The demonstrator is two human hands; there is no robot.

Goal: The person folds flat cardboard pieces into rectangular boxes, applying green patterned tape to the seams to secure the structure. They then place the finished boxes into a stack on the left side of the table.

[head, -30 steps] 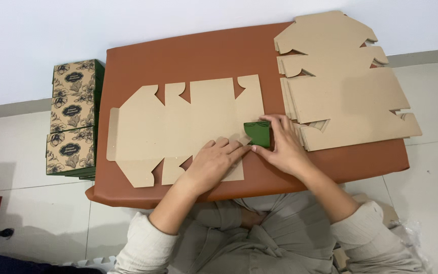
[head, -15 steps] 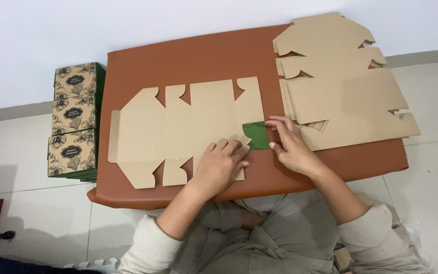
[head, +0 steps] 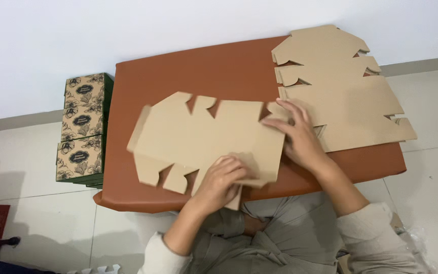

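The left hand (head: pixel 225 178) lies palm down, fingers curled, pressing the near edge of a flat, die-cut cardboard box blank (head: pixel 206 142); the right hand (head: pixel 296 138) rests fingers spread on the blank's right end flap. Neither grips anything. The blank, plain matte brown with notched tabs, lies at the middle of the smooth rust-brown bench (head: pixel 219 68). A stack of like blanks (head: pixel 343 96) overhangs the far right corner. Floral-printed finished boxes (head: pixel 80 127) stand on the tiled floor beside the left edge.

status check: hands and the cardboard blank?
Left hand flat on the cardboard blank, near edge. Right hand pressing its right end. Stack of blanks just beyond; nothing blocking.
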